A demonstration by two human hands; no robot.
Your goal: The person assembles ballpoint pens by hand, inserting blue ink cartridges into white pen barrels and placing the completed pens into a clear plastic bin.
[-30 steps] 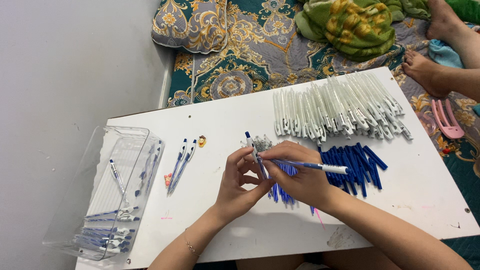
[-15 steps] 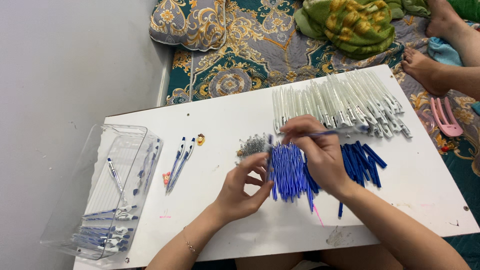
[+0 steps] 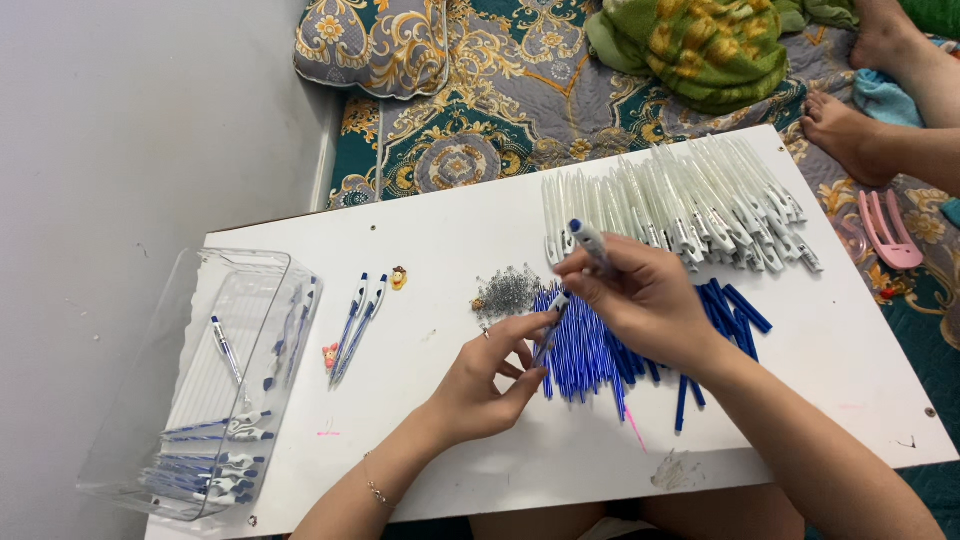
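My right hand (image 3: pixel 645 298) is closed around a clear pen barrel with a blue end (image 3: pixel 588 238), held above the pile of blue refills (image 3: pixel 590 350). My left hand (image 3: pixel 490 380) pinches a thin blue refill (image 3: pixel 551 322) by its tip end, angled up toward the right hand. A small heap of metal springs (image 3: pixel 507 290) lies just left of the refills. A row of clear white pen barrels (image 3: pixel 680 205) is spread behind the hands on the white table (image 3: pixel 450 230).
A clear plastic bin (image 3: pixel 210 390) with several finished pens stands at the table's left edge. Two finished pens (image 3: pixel 355 315) lie beside it. A wall is at left; a patterned cushion (image 3: pixel 375 45), a green cloth and another person's feet (image 3: pixel 850 125) are behind.
My right hand has taken a clear barrel from the row and drawn it back over the refills. My left hand now holds a single refill raised toward it.
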